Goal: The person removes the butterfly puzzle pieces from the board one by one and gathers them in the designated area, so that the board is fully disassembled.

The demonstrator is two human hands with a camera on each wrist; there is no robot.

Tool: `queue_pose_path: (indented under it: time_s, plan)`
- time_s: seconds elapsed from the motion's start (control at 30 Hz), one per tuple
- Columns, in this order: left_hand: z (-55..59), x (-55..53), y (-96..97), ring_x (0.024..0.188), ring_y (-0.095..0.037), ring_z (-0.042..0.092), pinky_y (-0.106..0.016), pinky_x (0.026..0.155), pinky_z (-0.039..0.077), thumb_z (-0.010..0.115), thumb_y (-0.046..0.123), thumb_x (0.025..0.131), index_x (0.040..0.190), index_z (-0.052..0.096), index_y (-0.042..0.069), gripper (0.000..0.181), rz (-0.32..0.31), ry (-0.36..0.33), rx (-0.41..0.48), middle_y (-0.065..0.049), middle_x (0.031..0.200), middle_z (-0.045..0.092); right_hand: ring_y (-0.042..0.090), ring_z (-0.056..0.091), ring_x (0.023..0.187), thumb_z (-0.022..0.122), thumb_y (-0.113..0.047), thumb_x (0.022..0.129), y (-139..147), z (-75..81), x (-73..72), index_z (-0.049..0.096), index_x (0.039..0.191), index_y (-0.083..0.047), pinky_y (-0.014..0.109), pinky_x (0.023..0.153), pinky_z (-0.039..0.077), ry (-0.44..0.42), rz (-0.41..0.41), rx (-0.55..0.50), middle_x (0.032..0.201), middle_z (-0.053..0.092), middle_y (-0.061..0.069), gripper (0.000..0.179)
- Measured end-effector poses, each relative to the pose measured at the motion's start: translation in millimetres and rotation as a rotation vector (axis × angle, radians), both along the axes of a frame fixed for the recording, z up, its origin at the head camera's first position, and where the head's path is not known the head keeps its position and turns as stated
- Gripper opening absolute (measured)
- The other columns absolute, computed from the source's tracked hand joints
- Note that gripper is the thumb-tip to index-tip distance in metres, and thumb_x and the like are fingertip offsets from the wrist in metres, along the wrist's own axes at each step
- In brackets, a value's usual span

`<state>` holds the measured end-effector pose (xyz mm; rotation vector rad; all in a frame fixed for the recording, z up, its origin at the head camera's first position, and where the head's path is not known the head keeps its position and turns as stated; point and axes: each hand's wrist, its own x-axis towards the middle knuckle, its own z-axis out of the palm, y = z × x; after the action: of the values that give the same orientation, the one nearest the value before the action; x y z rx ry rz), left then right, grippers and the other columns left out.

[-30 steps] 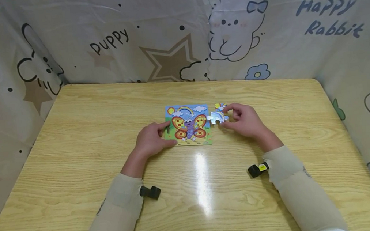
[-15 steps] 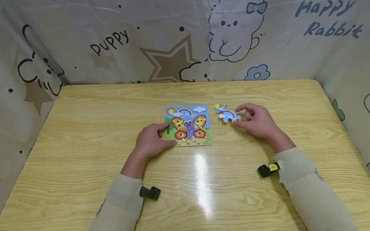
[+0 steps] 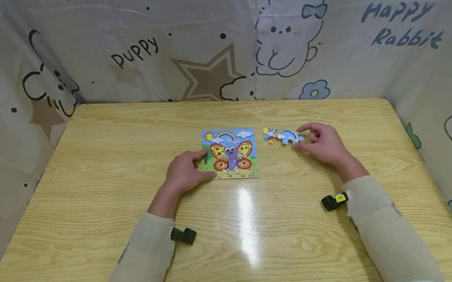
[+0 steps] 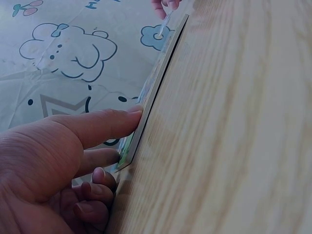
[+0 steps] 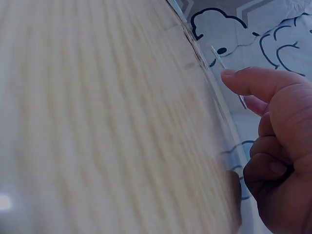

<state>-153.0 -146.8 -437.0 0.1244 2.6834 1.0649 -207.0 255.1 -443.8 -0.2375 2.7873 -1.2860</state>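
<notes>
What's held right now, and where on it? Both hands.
Right hand: rainbow puzzle piece, pinched at its right end between thumb and finger. Left hand: thumb and finger touch the left side of the butterfly board; no clear grip.

A wood-grain table (image 3: 128, 131) carries a butterfly puzzle (image 3: 232, 153) — plus a sun-printed piece (image 3: 266, 131).
</notes>
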Motion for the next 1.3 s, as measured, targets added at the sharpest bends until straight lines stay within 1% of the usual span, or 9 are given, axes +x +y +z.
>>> queue_pose_path:
  time_s: [0.2,0.37,0.53,0.8,1.0,1.3]
  plan:
    - [0.6,0.6,0.6,0.077,-0.022,0.043,-0.037,0.068,0.032,0.088,0.036,0.076,0.144,0.057,0.019,0.077,-0.001,0.000,-0.002,-0.006,0.086,0.050,0.012,0.029,0.052,0.084,-0.027,0.084,6.7,-3.1,-7.9,0.069,0.116,-0.008,0.031,0.066,0.034,0.007,-0.006,-0.004,0.061,0.032,0.001,0.040]
    - [0.7,0.6,0.8,0.078,-0.022,0.044,-0.037,0.069,0.032,0.088,0.036,0.076,0.144,0.057,0.019,0.077,-0.003,0.000,-0.007,-0.006,0.086,0.050,0.013,0.029,0.053,0.084,-0.027,0.084,9.1,-2.7,-12.9,0.069,0.116,-0.008,0.032,0.067,0.034,-0.001,-0.014,0.010,0.061,0.032,0.001,0.040]
    - [0.6,0.0,0.6,0.077,-0.022,0.044,-0.037,0.069,0.032,0.088,0.036,0.075,0.144,0.057,0.019,0.078,-0.001,0.006,-0.005,-0.006,0.086,0.050,0.015,0.029,0.054,0.083,-0.027,0.084,10.5,-3.1,-18.8,0.069,0.116,-0.009,0.034,0.070,0.034,-0.010,-0.001,0.019,0.061,0.032,0.001,0.039]
    - [0.3,0.3,0.3,0.076,-0.022,0.043,-0.037,0.068,0.031,0.088,0.036,0.076,0.144,0.057,0.019,0.077,-0.002,0.008,0.000,-0.006,0.085,0.049,0.014,0.030,0.056,0.083,-0.025,0.085,13.1,-4.4,-26.1,0.069,0.116,-0.007,0.033,0.069,0.034,-0.061,0.031,0.032,0.062,0.032,-0.001,0.038]
    - [1.2,1.2,0.5,0.076,-0.022,0.043,-0.037,0.068,0.031,0.088,0.036,0.076,0.144,0.057,0.019,0.077,0.000,0.002,0.002,-0.006,0.085,0.049,0.015,0.030,0.056,0.082,-0.027,0.086,13.2,-4.7,-29.0,0.069,0.119,-0.007,0.034,0.070,0.034,-0.108,0.031,0.017,0.063,0.032,-0.001,0.041]
    - [0.9,0.7,-0.4,0.077,-0.022,0.043,-0.037,0.068,0.031,0.088,0.036,0.076,0.144,0.056,0.020,0.077,0.007,0.000,0.001,-0.007,0.086,0.049,0.014,0.030,0.055,0.082,-0.023,0.086,11.5,-6.4,-32.4,0.070,0.120,-0.007,0.032,0.065,0.033,-0.120,0.022,-0.001,0.061,0.032,-0.002,0.039]
